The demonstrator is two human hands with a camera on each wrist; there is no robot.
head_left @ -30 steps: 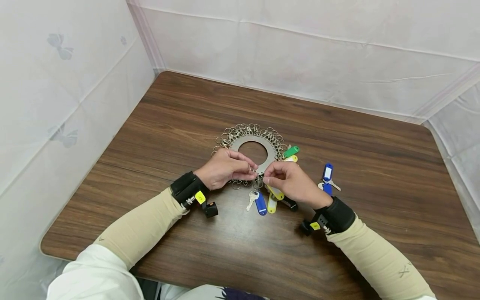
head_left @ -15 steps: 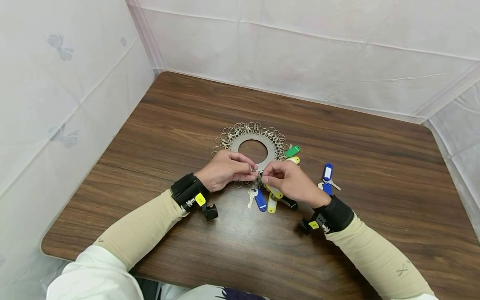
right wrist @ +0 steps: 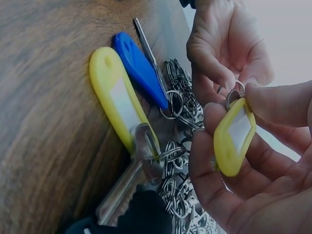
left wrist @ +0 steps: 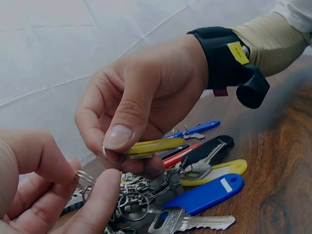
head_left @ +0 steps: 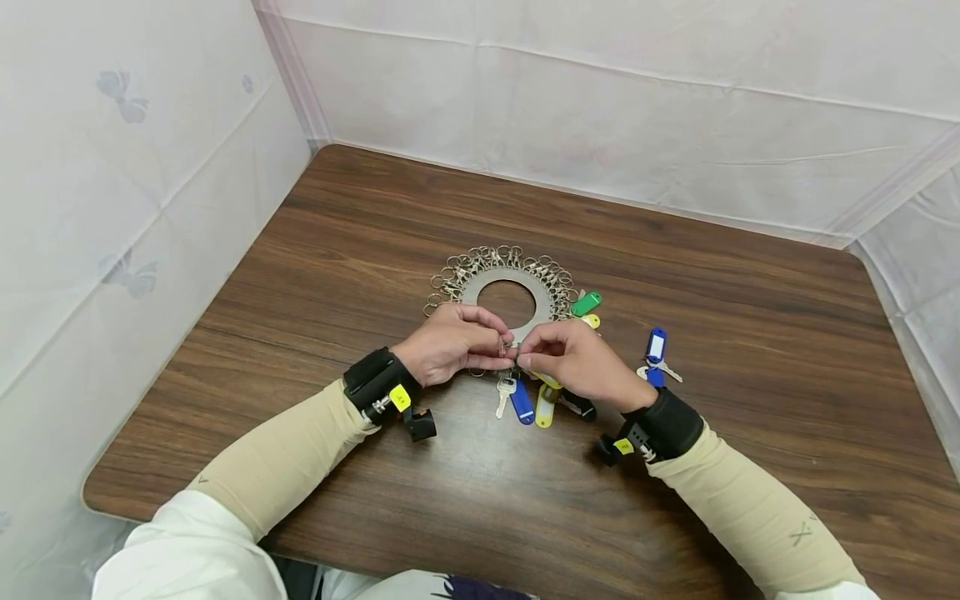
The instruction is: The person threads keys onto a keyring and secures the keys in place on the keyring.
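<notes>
While right hand (head_left: 581, 362) pinches one yellow tag (right wrist: 235, 137) (fingers clamped), left hand (head_left: 448, 343) — pinching one ring (left wrist: 85, 177).

A small yellow plastic key tag with a white label window (right wrist: 235, 137) is being held up off the table, pinched in the right hand (head_left: 581, 364), its steel split ring (right wrist: 233, 96) pointing toward the left hand (head_left: 450, 343). The left hand's fingertips (left wrist: 100, 187) are pinching a thin silver ring (left wrist: 84, 176) at the near edge of the flat grey metal disc with a round hole (head_left: 506, 301), which is lying flat on the table, fringed with many small rings.
</notes>
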